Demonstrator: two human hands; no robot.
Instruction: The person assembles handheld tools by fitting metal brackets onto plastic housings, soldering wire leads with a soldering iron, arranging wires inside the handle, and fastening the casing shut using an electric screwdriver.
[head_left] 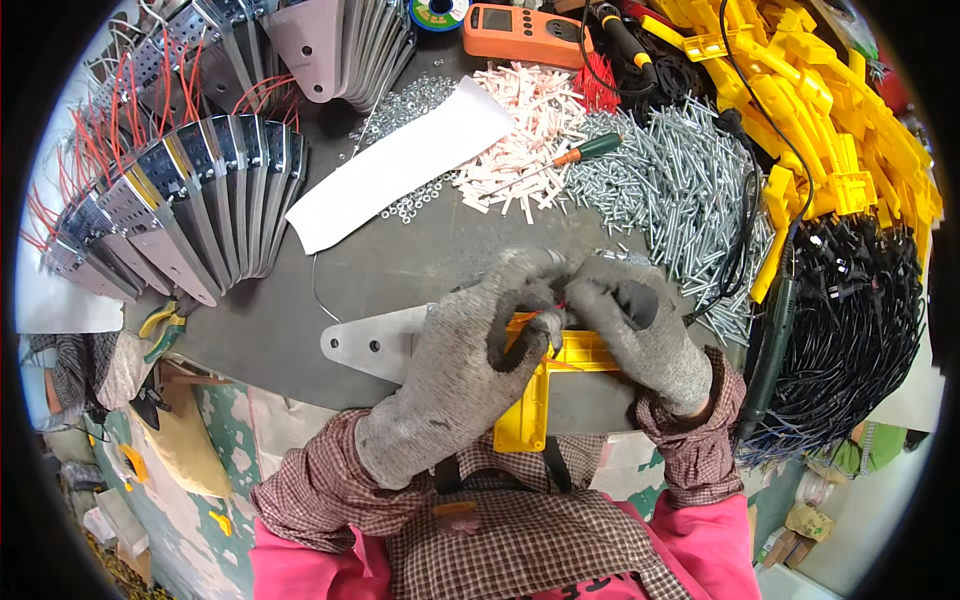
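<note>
Both my hands wear grey knit gloves. My left hand (455, 365) and my right hand (640, 325) meet fingertip to fingertip, each pinched closed on what looks like a thin red wire (561, 302), mostly hidden by the fingers. Just below them lies a yellow plastic bracket (522, 412), one arm pointing toward me and another running right under my right hand. From beneath my left hand a flat grey metal plate (365, 343) with two holes sticks out to the left. Whether plate and bracket are joined cannot be seen.
Fanned metal plates with red wires (190, 200) stand at left. Behind my hands lie a white sheet (400, 165), pink tubes (505, 125), a screwdriver (585, 152) and screws (690, 185). Yellow parts (850, 185), black cables (850, 330) and a soldering iron (775, 350) fill the right. Pliers (165, 325) rest front left.
</note>
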